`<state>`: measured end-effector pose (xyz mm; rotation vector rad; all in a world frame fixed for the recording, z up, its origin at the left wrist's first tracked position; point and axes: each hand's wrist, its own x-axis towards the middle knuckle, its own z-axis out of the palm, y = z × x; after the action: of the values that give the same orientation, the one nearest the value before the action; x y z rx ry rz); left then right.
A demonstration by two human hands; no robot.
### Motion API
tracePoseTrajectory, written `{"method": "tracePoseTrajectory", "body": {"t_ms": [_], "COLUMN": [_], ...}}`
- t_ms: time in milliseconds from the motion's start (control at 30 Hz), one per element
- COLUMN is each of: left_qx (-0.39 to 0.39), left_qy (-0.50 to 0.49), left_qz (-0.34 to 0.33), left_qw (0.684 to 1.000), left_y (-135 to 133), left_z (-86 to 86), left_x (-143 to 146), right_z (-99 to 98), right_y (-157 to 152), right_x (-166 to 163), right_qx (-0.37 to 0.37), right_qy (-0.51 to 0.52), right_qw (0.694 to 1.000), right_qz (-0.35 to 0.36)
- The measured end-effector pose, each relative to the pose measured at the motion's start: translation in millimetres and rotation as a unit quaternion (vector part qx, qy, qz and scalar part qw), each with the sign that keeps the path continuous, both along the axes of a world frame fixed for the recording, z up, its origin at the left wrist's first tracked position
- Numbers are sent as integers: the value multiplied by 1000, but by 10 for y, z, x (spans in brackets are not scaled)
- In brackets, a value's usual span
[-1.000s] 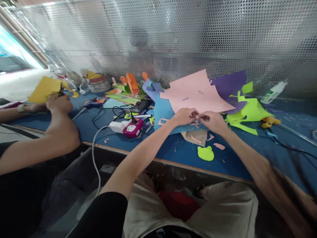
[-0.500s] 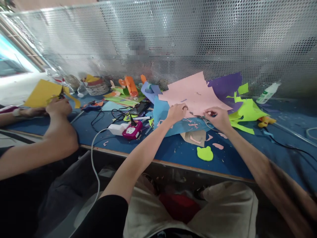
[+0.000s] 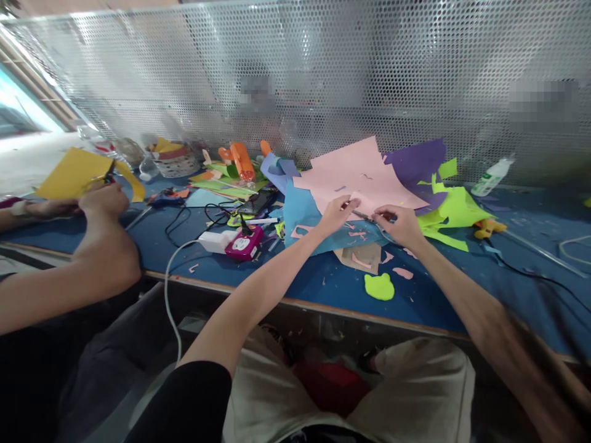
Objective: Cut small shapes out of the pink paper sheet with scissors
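Observation:
My left hand (image 3: 339, 214) is closed, its thumb and fingers pinching the edge of a small pink foam piece (image 3: 363, 202). My right hand (image 3: 399, 224) is curled around what look like scissors, whose thin dark blade (image 3: 362, 215) points left below that piece. Fingers hide most of the handles. Right behind both hands lies a large pink foam sheet (image 3: 341, 166) with jagged cut edges. Under it is a blue sheet (image 3: 300, 212) strewn with pink scraps. A green bear-head-shaped foam cutout (image 3: 379, 287) lies near the table's front edge.
At left, a co-worker's hand (image 3: 104, 197) works at a yellow sheet (image 3: 76, 172). A magenta power adapter (image 3: 244, 243) with cables sits left of my arm. Purple foam (image 3: 415, 163), green scraps (image 3: 455, 212) and a white bottle (image 3: 493, 176) lie right. A perforated metal screen (image 3: 305, 74) stands behind.
My left hand has shifted slightly right, closer to my right hand. A small pink piece and the dark blade now show between them. The whole view has moved slightly.

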<state>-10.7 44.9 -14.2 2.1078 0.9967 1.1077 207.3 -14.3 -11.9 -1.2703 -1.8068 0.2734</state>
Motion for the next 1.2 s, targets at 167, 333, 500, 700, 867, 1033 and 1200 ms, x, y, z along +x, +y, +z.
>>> {"method": "tracePoseTrajectory", "body": {"t_ms": [167, 333, 500, 700, 867, 1033, 1200], "left_qx": [63, 83, 108, 106, 98, 90, 107], "left_qy": [108, 155, 173, 152, 137, 148, 184], "left_qz": [16, 43, 61, 32, 24, -10, -16], "left_qw": [992, 984, 977, 982, 985, 985, 977], "left_y": [-24, -80, -135, -147, -111, -101, -121], "left_z": [8, 30, 42, 41, 1, -1, 70], "left_x": [-6, -10, 11, 16, 14, 3, -46], "right_z": [23, 1, -19, -14, -18, -28, -47], "right_y": [-18, 11, 23, 33, 28, 23, 50], "right_x": [1, 13, -27, -75, -55, -36, 1], "right_qx": [38, 10, -6, 26, 17, 5, 4], "right_qy": [15, 3, -3, -23, -32, -53, -93], "right_qw": [999, 1000, 1000, 997, 996, 992, 989], "right_qz": [-7, -2, 26, 68, 82, 117, 118]}}
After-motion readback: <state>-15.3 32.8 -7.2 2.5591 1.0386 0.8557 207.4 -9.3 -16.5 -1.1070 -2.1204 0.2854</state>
